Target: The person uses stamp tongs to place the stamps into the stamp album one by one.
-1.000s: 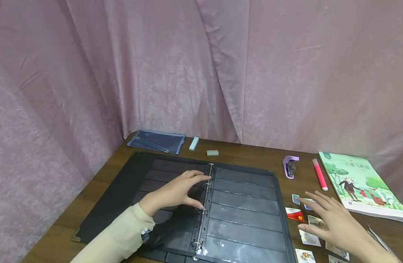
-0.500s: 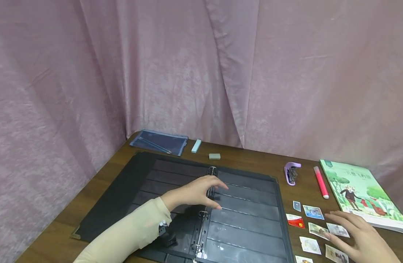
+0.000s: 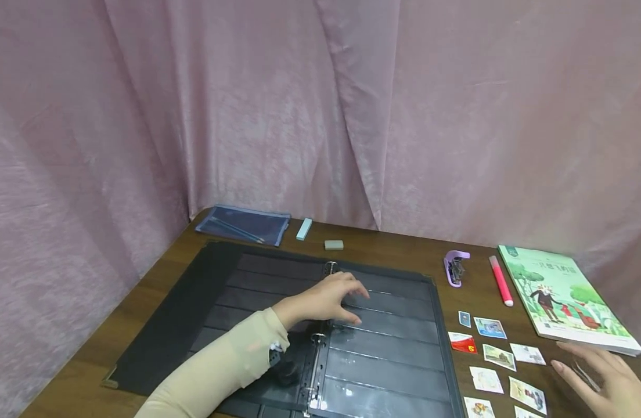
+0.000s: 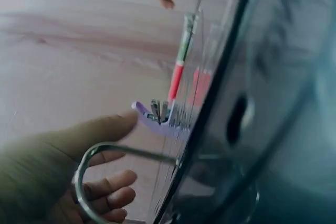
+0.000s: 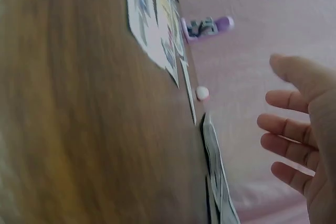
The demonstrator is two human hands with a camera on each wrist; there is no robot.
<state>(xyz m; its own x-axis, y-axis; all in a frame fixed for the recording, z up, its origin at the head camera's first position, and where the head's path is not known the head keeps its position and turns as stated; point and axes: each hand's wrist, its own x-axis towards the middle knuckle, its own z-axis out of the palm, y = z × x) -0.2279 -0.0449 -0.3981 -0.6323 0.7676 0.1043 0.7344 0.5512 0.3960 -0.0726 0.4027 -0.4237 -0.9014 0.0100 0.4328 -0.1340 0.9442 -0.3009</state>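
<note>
A black stamp album [image 3: 380, 334] lies spread on the desk, with metal rings [image 3: 315, 348] down its middle and strip pockets on both pages. Over the rings and the inner part of the right page hovers my left hand [image 3: 326, 299], fingers loosely bent and holding nothing. At the far right, my right hand [image 3: 608, 377] hangs with parted fingers beside metal tweezers [image 3: 586, 375]; the right wrist view shows the tweezers [image 5: 215, 156] apart from the fingers. Between album and right hand lie several stamps, including a red one [image 3: 462, 342] and a blue one [image 3: 490, 328].
A green picture book [image 3: 571, 290] lies at the back right, beside a pink marker [image 3: 501, 281] and a small purple stapler-like tool [image 3: 455, 268]. Along the back are a blue mesh pouch [image 3: 244, 224], a light-blue stick [image 3: 303, 229] and a grey block [image 3: 333, 245].
My left hand has shifted right from the rings toward the right page. My right hand has moved right, off the stamps and over to the tweezers, uncovering the stamps.
</note>
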